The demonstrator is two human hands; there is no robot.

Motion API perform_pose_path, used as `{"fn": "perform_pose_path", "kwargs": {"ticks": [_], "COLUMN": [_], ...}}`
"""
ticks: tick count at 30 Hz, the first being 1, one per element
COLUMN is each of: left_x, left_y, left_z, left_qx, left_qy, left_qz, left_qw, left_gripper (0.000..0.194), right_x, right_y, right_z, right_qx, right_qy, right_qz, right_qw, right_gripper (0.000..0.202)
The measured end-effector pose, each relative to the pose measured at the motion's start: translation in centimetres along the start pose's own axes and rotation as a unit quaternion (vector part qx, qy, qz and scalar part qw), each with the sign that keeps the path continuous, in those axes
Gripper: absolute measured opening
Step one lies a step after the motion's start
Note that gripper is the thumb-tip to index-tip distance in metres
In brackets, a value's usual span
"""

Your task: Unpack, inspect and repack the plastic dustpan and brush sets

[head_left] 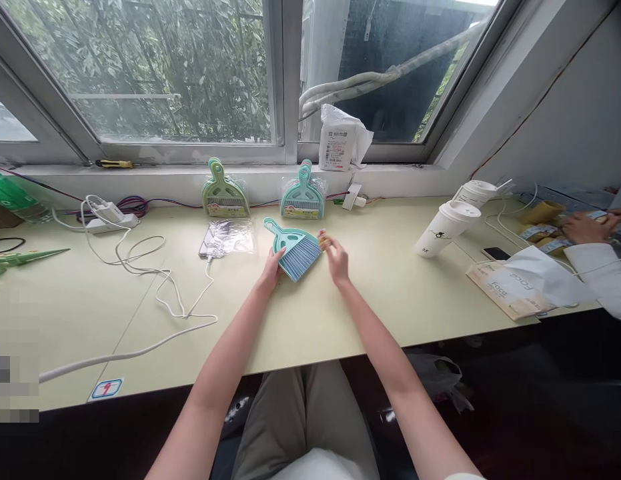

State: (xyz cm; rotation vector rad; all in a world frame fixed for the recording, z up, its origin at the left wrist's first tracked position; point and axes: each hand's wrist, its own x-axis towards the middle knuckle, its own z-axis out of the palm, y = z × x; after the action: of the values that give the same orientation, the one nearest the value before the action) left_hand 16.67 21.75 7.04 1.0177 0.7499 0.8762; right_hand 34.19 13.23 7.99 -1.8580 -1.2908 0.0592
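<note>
My left hand [272, 264] grips the left edge of a teal mini dustpan and brush set [299, 255], tilted above the table. The set's handle points to the upper left and its grey-blue bristles face me. By the right corner of the bristles, my right hand [337, 259] is closed in a pinch on a small reddish and yellowish piece, too small to make out. Behind stand two more dustpan and brush sets with labels and clear wrapping, a green one [223, 193] and a teal one [303, 195]. Clear plastic wrapping [235, 237] lies left of my left hand, partly over a phone-like device.
White cables [163, 273] and a power strip [110, 219] spread over the left side, near green scissors-like blades [33, 257]. Lidded white cups [445, 228], a tissue pack [505, 287] and a phone [495, 254] lie right. Another person's hand [587, 227] is at far right.
</note>
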Motion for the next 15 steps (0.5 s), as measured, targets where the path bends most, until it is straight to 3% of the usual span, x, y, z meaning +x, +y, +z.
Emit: {"fn": "perform_pose_path", "kwargs": {"ticks": [3,5,10,15], "left_x": [-0.2,-0.3,-0.4,-0.3], "left_y": [0.1,0.2,0.1,-0.3], "left_z": [0.2,0.1,-0.3,-0.8], "left_qx": [-0.042,-0.057,-0.06,-0.071], "left_qy": [0.004,0.018,0.011,0.014], "left_qz": [-0.006,-0.005,0.009,0.005], "left_qw": [0.999,0.998,0.998,0.997], "left_gripper": [0.048,0.046,0.047,0.048], "right_x": [-1.8,-2.8,-3.6,-3.7], "right_y": [-2.7,-4.0,-4.6,-4.3], "right_z": [1.9,2.9,3.0,2.5], "right_qx": [-0.072,-0.103,-0.104,-0.072], "right_qy": [-0.14,-0.177,-0.166,-0.137], "right_qz": [-0.098,-0.107,-0.093,-0.076], "right_qw": [0.983,0.973,0.976,0.985], "right_gripper": [0.053,0.058,0.06,0.048]}}
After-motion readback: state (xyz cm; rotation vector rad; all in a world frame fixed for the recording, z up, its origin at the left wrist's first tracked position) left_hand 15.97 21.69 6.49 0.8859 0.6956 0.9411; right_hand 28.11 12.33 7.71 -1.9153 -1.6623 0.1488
